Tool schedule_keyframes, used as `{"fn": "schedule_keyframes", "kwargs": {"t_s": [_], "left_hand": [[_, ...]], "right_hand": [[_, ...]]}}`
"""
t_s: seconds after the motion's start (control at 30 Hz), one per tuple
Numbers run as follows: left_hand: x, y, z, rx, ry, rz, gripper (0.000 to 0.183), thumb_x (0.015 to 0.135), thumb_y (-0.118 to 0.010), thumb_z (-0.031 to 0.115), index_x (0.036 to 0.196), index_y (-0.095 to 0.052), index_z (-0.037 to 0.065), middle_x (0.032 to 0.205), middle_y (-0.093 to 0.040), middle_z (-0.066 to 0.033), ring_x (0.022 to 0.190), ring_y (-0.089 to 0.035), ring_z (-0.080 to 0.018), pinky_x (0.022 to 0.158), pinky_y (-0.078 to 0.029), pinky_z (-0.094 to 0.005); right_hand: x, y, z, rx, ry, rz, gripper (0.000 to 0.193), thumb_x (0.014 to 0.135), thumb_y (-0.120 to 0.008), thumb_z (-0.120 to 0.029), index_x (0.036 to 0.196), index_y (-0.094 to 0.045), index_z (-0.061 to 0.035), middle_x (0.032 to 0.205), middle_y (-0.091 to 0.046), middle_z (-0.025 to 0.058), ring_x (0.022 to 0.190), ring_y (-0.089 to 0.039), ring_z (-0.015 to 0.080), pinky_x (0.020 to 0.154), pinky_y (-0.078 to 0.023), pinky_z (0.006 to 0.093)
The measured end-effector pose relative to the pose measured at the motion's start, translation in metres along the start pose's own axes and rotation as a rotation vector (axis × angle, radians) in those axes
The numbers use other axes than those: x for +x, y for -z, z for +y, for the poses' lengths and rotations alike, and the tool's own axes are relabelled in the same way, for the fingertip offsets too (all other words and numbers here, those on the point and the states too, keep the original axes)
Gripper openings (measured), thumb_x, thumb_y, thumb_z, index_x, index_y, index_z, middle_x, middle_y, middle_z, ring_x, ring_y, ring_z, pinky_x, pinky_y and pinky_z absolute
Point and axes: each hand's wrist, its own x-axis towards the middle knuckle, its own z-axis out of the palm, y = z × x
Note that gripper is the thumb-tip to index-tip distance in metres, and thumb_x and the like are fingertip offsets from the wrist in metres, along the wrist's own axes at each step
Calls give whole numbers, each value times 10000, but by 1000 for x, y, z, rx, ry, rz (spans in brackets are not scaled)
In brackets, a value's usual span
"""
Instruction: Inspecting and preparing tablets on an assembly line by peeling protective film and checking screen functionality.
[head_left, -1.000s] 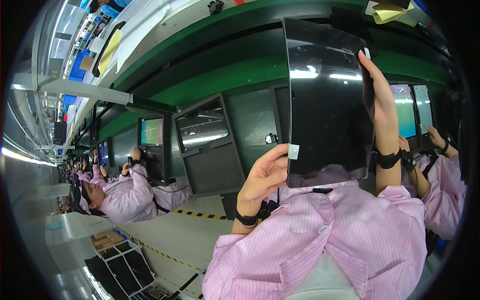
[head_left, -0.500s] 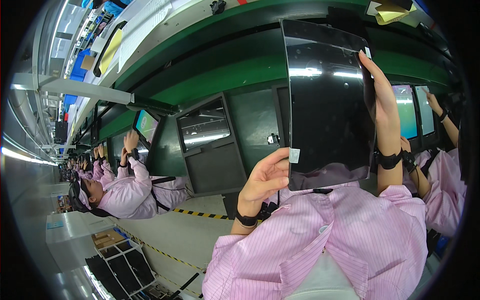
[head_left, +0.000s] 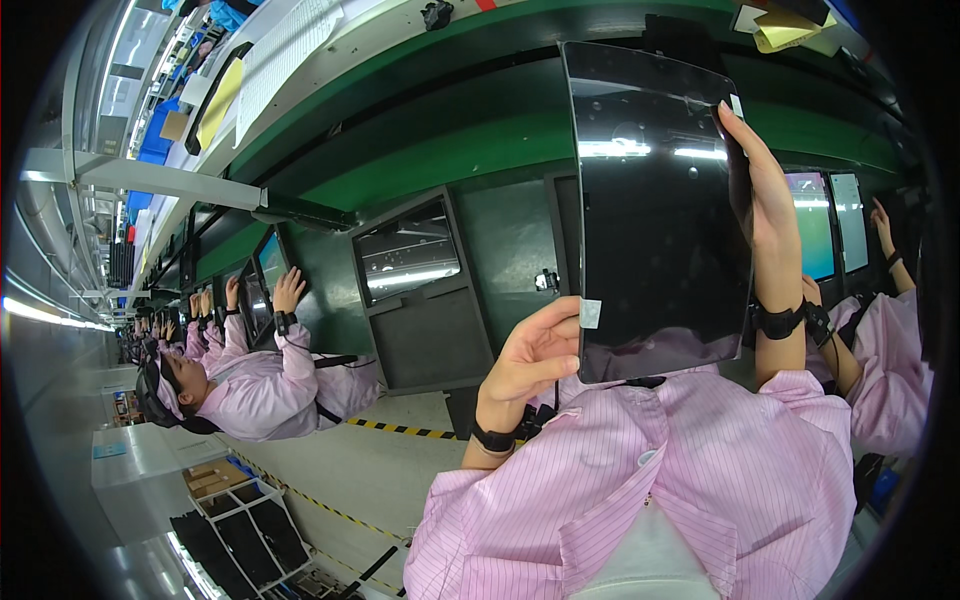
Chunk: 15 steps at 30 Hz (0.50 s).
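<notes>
A black glossy tablet (head_left: 660,230) is held upright in front of my chest. Ceiling lights reflect in its face, where small round spots like bubbles show. My left hand (head_left: 532,358) pinches its lower left edge, beside a pale tab (head_left: 591,314). Along the upper right edge, my right hand (head_left: 768,195) grips it, the index fingertip near a second small pale tab (head_left: 736,104). The tablet hides part of the fingers of both hands. Left of it on the green bench lies a dark tray (head_left: 425,340) with another dark-screened tablet (head_left: 410,250) in its far half.
Behind the tablet runs a green bench (head_left: 515,240) with a small dark metallic piece (head_left: 546,280). A co-worker (head_left: 270,390) sits to the left; another person's sleeve (head_left: 890,370) is at the right, near two lit screens (head_left: 830,225). A grey post (head_left: 150,170) crosses the upper left.
My hands and the tablet stay almost still. The co-worker at left has lowered a lit tablet to the bench and moved their hands. At right, the other person's hand has drawn away from a screen.
</notes>
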Motion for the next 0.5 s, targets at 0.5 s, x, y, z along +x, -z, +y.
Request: {"fn": "schedule_keyframes", "kwargs": {"t_s": [0.5], "left_hand": [[3,4,-2,-97,18,-52,602,859,-553,-64,1399,-287,-55,1341,-463,-219,1231,-489,-270,1016,-410,-363]], "right_hand": [[-2,0,2,84,-175,-125,208,902,-629,-208,1010,-620,-31,936,-658,30,794,-651,95,658,-533,233]]}}
